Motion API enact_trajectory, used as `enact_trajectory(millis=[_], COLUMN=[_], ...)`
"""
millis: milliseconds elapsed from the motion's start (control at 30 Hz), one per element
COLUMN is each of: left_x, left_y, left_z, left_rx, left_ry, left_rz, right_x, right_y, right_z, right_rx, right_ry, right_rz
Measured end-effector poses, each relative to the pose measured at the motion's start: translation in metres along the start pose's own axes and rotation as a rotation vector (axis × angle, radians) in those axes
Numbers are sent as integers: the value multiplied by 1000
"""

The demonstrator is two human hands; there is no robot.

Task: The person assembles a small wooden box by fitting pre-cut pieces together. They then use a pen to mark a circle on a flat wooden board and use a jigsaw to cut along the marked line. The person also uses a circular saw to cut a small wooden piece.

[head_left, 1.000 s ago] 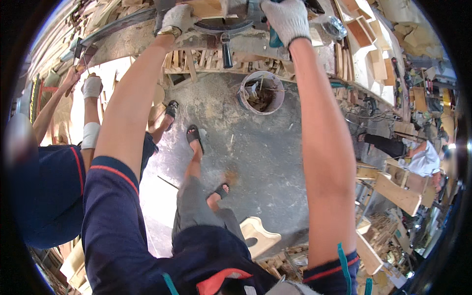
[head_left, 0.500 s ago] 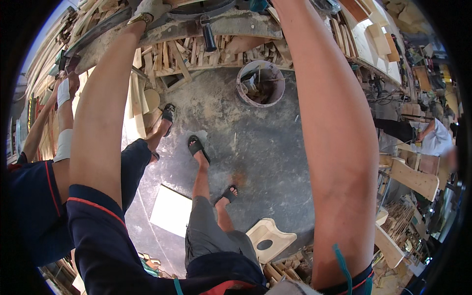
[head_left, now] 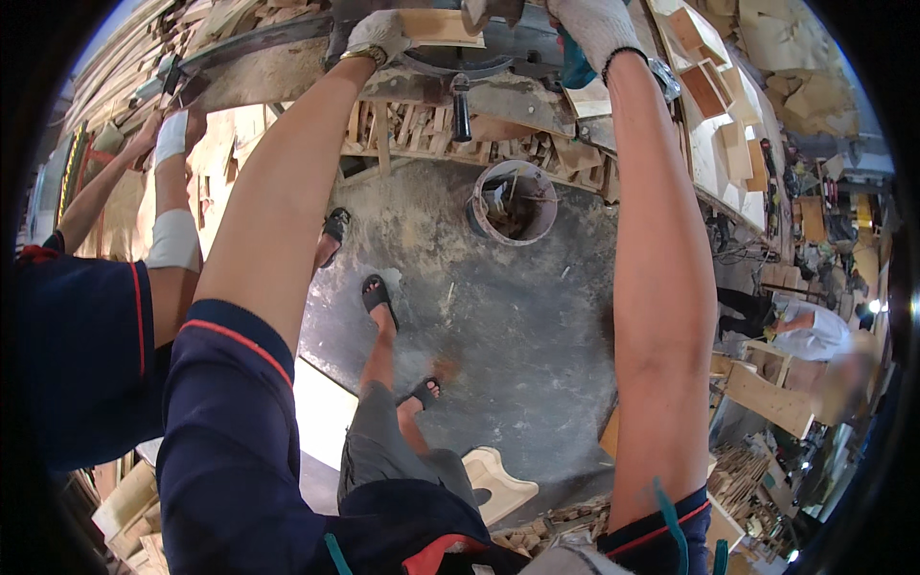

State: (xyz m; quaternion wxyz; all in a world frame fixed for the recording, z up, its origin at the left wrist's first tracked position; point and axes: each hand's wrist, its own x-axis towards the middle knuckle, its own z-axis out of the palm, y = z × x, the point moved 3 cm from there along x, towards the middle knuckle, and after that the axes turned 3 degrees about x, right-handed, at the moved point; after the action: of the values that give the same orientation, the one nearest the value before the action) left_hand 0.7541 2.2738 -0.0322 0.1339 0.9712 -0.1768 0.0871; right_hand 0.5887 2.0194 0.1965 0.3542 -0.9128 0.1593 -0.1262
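Observation:
In a pale knit glove, my left hand (head_left: 379,36) is closed at the left end of a short light wooden board (head_left: 443,28). The board lies over the round dark base of a saw (head_left: 455,65), whose black handle (head_left: 462,113) points toward me. My right hand (head_left: 592,31), also gloved, is at the top right beside a dark metal part of the saw (head_left: 494,10). The picture's upper edge cuts off its fingers, so its grip is hidden. A teal thing (head_left: 577,67) shows just below that hand.
Scrap wood (head_left: 412,129) fills the space under the bench. A bucket of offcuts (head_left: 516,203) stands on the floor. At right is a table (head_left: 752,206) with wooden blocks. A co-worker's arms (head_left: 172,192) reach in from the left; another person (head_left: 810,331) is at far right.
The view has shifted, bringing the board and my gloved right hand into sight at the top. My left hand appears farther right and lower in the picture.

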Motion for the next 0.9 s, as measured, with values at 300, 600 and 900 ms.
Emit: enact_trajectory(millis=[300, 600, 900], left_x=[-7, -11, -6], left_y=[6, 6, 5], left_z=[-9, -15, -16], left_rx=[-100, -188, -145], left_ry=[106, 210, 80], left_rz=[-20, 16, -60], right_x=[-18, -22, -22], right_y=[15, 22, 29], right_z=[12, 22, 25], right_rx=[110, 113, 94], right_ry=[40, 48, 121], right_rz=[-82, -59, -91])
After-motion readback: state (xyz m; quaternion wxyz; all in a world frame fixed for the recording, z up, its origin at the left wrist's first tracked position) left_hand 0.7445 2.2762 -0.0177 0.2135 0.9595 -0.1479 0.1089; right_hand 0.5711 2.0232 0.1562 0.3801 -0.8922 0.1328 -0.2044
